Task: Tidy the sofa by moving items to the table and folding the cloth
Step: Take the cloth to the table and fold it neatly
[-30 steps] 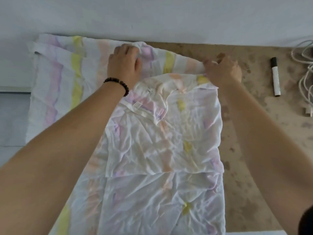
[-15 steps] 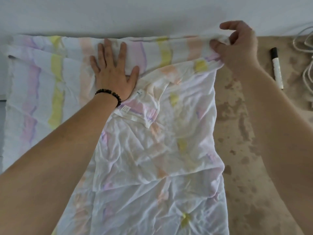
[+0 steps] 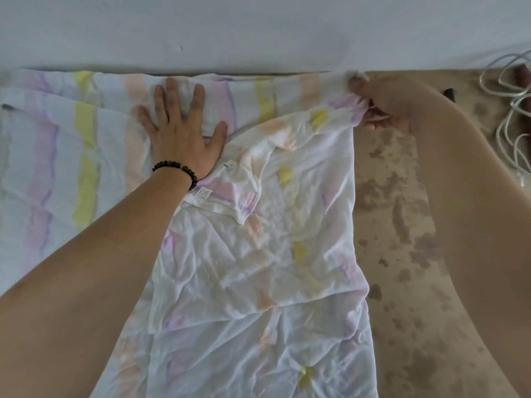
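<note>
A pale, unmarked wall [image 3: 258,33] runs across the top of the view and meets the far edge of the desk [image 3: 402,282], a brown surface mottled with darker blotches. The cloth [image 3: 258,254], thin, white and crumpled, with washed-out pink, purple, yellow and peach stripes, covers the left and middle of the desk. To the left of the left fingers it lies in a single, flatter layer reaching up to the wall line.

The left hand [image 3: 181,139] rests palm-down on the cloth near that far edge, its fingers [image 3: 172,93] straight and spread apart, pressing the fabric flat. A dark beaded bracelet [image 3: 178,168] circles the wrist. Just below the thumb lies a folded-over flap with a small white label [image 3: 203,193].

Between the two hands the cloth's top edge stretches along the wall. The right hand [image 3: 388,104] holds the cloth's far right corner, its fingers [image 3: 376,120] curled and pinching the fabric. Below these fingers the cloth's right edge runs towards the viewer, with bare desk beside it. Well to their right, a white cable [image 3: 511,110] lies in loose loops by the wall.
</note>
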Motion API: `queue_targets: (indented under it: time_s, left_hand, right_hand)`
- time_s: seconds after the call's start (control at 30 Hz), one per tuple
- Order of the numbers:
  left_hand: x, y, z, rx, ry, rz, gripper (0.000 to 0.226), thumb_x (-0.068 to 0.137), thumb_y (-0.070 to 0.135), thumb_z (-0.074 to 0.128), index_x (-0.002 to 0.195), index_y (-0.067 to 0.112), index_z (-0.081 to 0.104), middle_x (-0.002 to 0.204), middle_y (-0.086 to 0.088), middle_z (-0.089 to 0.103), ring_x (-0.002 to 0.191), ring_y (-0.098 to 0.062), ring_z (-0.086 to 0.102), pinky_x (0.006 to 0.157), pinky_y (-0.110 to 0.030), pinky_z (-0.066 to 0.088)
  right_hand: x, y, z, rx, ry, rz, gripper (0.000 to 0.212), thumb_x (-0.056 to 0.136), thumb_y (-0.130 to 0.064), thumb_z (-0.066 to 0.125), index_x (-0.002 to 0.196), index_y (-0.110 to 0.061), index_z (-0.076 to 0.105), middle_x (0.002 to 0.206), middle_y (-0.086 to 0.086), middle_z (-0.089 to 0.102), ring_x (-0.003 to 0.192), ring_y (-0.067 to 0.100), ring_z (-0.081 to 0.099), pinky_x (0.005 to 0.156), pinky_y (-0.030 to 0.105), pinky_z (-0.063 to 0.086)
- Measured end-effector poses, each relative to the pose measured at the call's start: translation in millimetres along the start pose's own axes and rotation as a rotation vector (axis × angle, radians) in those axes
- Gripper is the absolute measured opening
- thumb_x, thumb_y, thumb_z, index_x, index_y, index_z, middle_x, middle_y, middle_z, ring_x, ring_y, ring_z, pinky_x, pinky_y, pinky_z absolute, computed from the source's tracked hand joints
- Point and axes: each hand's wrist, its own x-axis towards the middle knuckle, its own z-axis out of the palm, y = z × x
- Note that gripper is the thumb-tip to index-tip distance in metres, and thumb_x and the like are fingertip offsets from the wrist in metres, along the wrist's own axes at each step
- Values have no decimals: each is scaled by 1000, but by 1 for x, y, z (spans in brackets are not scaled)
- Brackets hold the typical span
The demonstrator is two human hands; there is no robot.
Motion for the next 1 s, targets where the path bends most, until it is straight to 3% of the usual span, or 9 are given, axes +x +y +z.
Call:
queue_targets:
  time_s: [0.1,0.23,0.4,0.5,0.6,0.67,0.77,0.93,1.0]
  left_hand:
    - [-1,-1,2,-8,11,-2,75,89,69,23,153,28,18,161,-18,8,147,-38,6,113,-66,3]
    - [-1,-2,4,-8,14,-6,75,89,69,23,152,29,18,161,-17,8,147,-38,7,113,-66,3]
    - [0,-2,5,-1,18,-1,74,89,69,23,152,29,19,161,-17,10,147,-38,8,113,-66,5]
    - [0,-2,4,-4,4,2,75,89,70,22,152,29,19,161,-17,9,147,-38,8,113,-66,4]
    - [0,-2,3,-9,0,13,77,88,73,20,152,30,18,161,-16,8,147,-37,6,113,-67,3]
    - [0,-2,0,-3,-20,24,81,86,78,16,152,31,16,162,-15,6,148,-37,5,112,-67,2]
    - [-1,-1,-6,13,-81,42,90,81,85,15,153,31,13,162,-16,2,148,-38,1,111,-68,-1]
    - [-14,1,-20,-94,160,142,71,91,68,36,139,17,44,150,-19,34,140,-37,28,111,-57,20]
    - [-30,0,-24,-185,381,328,55,91,64,46,113,16,62,124,-15,54,118,-33,47,97,-44,34]
  right_hand:
    - [7,-6,-10,236,215,-128,12,87,-22,74,97,-20,67,86,4,68,61,11,63,55,23,53]
    - [28,-5,-4,327,267,-77,28,79,-5,76,104,-17,68,100,7,67,74,16,66,62,26,56]
    - [25,1,0,-19,-33,133,30,85,-55,68,83,-27,57,68,-4,51,48,7,36,35,21,25]
    - [15,7,-11,-19,-119,172,38,85,-65,60,82,-28,59,64,-8,57,48,8,49,40,19,35]
    - [7,16,-13,225,-191,124,37,93,-45,63,117,-17,67,103,1,74,82,13,71,67,28,59]
    - [3,18,-9,427,-119,30,36,93,-24,68,126,-9,62,112,5,71,89,14,71,82,30,60]
    - [4,13,-5,686,124,-97,37,84,-7,76,115,-11,55,104,7,66,78,13,69,69,26,58]
    - [7,11,19,-188,505,-129,42,74,-38,78,107,-17,63,98,-4,60,82,12,57,65,24,46]
    - [7,13,30,-127,452,-144,45,74,-43,77,106,-14,67,95,-5,63,82,11,59,63,22,46]
